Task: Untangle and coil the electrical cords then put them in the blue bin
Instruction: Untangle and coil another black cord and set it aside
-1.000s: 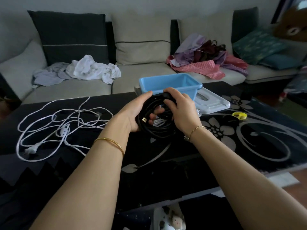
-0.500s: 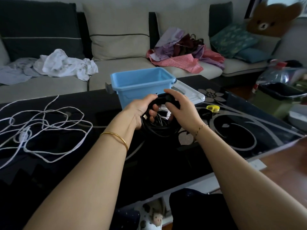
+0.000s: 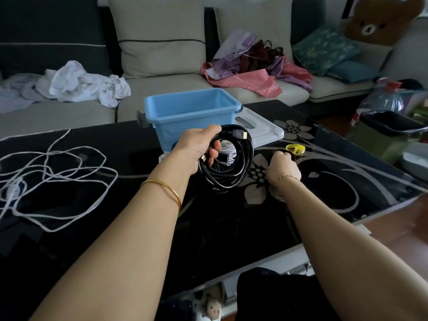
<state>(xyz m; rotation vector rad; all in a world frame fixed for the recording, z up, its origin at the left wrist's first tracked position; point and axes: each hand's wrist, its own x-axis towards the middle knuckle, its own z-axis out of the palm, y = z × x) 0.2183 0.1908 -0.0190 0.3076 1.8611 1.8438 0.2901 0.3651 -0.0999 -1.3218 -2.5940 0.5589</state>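
Coil (image 3: 245,158) now gripped by left hand (image 3: 196,151) alone; right hand (image 3: 282,166) released, curled just short of yellow band (image 3: 295,148), hold unclear; binning pending

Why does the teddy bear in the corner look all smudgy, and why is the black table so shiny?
Head view: the teddy bear sits at the frame's edge, smeared, likely by the wide lens or head movement. Head view: the glossy black table mirrors pale daylight near its right edge. Head view: the black cord coil in the left hand looks sharp.
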